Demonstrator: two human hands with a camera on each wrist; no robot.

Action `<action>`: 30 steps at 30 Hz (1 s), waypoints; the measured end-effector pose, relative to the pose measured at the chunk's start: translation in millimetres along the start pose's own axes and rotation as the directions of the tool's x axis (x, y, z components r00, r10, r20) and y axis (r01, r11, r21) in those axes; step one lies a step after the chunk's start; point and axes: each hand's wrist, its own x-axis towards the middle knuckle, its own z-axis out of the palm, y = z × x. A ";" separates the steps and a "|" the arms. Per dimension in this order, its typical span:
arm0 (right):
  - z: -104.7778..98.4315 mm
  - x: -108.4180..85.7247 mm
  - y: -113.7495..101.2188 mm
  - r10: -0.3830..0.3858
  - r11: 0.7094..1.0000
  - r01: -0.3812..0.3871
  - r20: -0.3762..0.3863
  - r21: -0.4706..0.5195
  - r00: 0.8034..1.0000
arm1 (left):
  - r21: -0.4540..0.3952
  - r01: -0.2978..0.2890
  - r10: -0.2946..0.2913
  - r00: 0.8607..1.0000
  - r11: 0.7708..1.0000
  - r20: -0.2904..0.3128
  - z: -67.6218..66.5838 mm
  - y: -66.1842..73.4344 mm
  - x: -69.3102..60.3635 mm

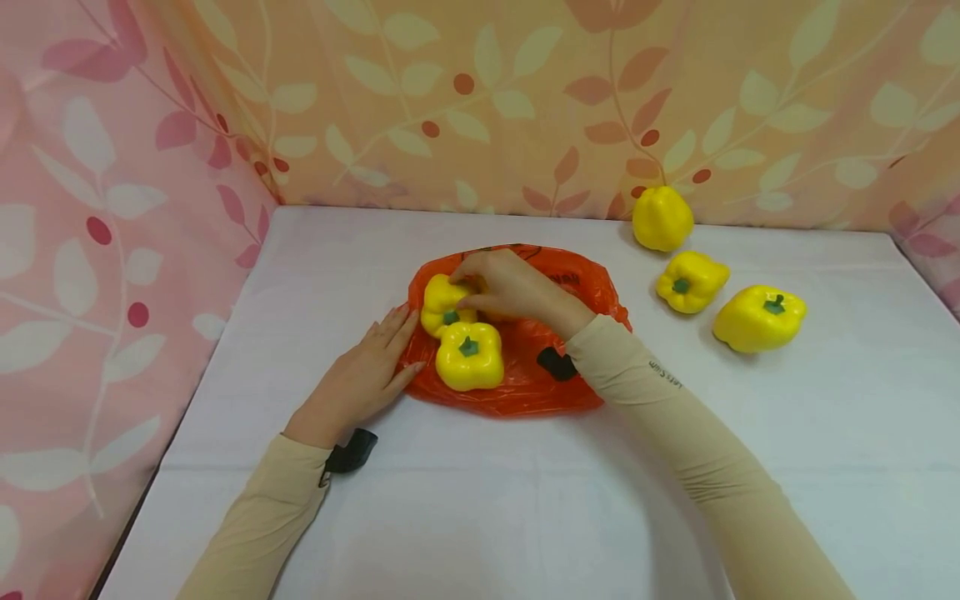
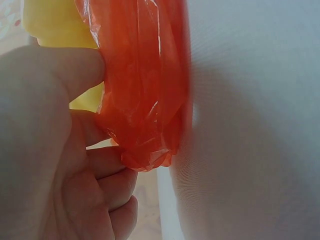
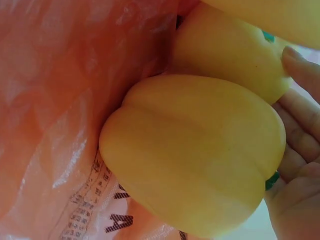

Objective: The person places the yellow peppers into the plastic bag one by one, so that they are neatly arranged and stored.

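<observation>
A red plastic bag (image 1: 525, 392) with dark print lies spread on the table, with yellow bell peppers resting on it. My right hand (image 1: 513, 287) reaches over the bag and pinches the upper-left bell pepper (image 1: 437, 310), thumb at its right side. Just below sits another bell pepper (image 1: 470, 367), green stem upward. Partly hidden under the right hand is a third bell pepper (image 1: 495, 317), which appears large in the right wrist view (image 3: 195, 150). My left hand (image 1: 363, 375) rests against the bag's left edge, fingers extended; its thumb touches the red plastic (image 2: 145, 80).
To the right of the bag, a bell pepper (image 1: 663, 218) stands near the back wall, with a second bell pepper (image 1: 692, 282) and a third bell pepper (image 1: 759, 318) nearer. Patterned cloth (image 1: 465, 108) hangs behind the white-covered table (image 1: 510, 500), and pink cloth (image 1: 82, 275) at the left.
</observation>
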 end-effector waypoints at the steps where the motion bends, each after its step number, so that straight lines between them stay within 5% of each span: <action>1: -0.5 0.5 0.2 -0.004 1.000 0.004 0.000 0.002 1.000 | 0.001 0.001 -0.001 1.000 1.000 0.001 -0.2 0.0 -0.1; 12: -5.9 12.6 10.5 0.064 0.993 -0.068 0.046 0.092 0.997 | 0.002 0.010 -0.010 1.000 1.000 0.010 0.5 -0.7 -0.2; 21: -9.4 20.4 15.5 0.152 0.975 -0.133 -0.097 0.177 0.984 | 0.011 0.003 -0.003 1.000 1.000 0.017 -0.7 0.1 1.0; 30: -9.4 19.3 20.0 0.173 0.965 -0.140 -0.134 0.222 0.976 | 0.014 -0.005 0.005 1.000 1.000 0.001 1.4 -1.7 0.7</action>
